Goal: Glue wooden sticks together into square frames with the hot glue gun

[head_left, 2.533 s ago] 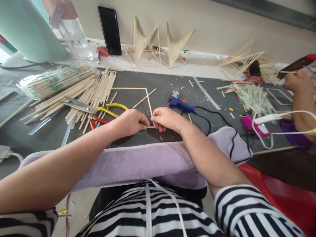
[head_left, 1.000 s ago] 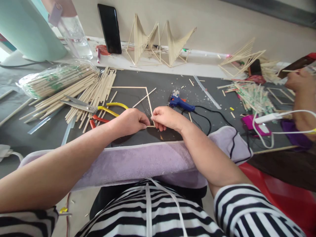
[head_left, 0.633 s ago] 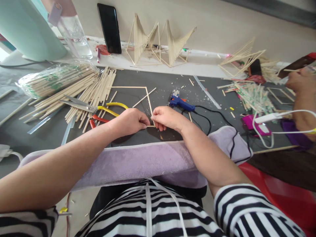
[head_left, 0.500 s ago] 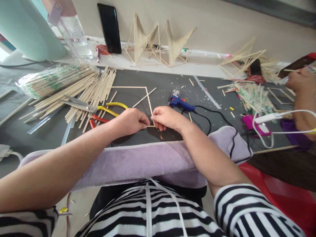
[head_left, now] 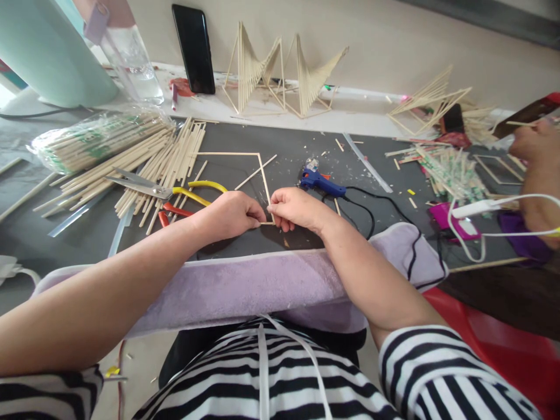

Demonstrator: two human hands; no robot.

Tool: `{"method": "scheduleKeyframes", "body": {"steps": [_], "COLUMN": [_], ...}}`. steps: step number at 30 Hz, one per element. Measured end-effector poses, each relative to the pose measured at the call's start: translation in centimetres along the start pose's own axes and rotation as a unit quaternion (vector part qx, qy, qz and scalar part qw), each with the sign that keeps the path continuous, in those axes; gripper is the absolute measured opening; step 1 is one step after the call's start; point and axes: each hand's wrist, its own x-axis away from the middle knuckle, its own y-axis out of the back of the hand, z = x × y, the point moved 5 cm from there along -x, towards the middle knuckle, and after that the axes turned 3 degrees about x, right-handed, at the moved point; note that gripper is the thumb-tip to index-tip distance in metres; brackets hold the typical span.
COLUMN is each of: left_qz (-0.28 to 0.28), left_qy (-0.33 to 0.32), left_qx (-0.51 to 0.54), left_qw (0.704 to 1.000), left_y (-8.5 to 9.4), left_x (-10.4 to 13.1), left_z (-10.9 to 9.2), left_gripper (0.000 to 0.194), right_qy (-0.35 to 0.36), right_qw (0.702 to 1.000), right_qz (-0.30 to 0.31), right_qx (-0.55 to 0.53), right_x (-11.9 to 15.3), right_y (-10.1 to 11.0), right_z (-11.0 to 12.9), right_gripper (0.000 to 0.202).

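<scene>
My left hand (head_left: 240,214) pinches a short wooden stick (head_left: 266,223) near the table's front edge. Opposite it, my right hand (head_left: 294,210) grips the corner where that stick meets a longer one (head_left: 264,178). The longer stick runs away from me and joins another stick (head_left: 227,154) at a far corner. Left of my hands lie scissors (head_left: 151,188) with yellow handles and a red-handled tool (head_left: 177,211). A blue glue gun (head_left: 321,183) rests to the right of my right hand. One loose stick (head_left: 256,172) crosses near the joined sticks.
Wooden sticks (head_left: 175,157) and a plastic-wrapped bundle (head_left: 102,137) lie at left. Stick models (head_left: 249,73), a phone (head_left: 193,49) and a water bottle (head_left: 135,64) stand at the back. A lilac cloth (head_left: 245,286) lines the front edge. Another person's hand (head_left: 536,143) is at far right.
</scene>
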Motion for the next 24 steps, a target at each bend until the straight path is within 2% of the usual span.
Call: {"method": "scheduleKeyframes", "body": {"steps": [24], "left_qz": [0.002], "left_qy": [-0.003], "left_qx": [0.001], "left_qw": [1.000], "left_y": [0.02], "left_x": [0.05], "left_z": [-0.10], "left_gripper": [0.024], "right_qy": [0.003], "right_qw": [1.000], "right_qz": [0.003], "right_qx": [0.001], "right_x": [0.05], "right_y": [0.01], "right_z": [-0.11], "right_gripper": [0.015]}}
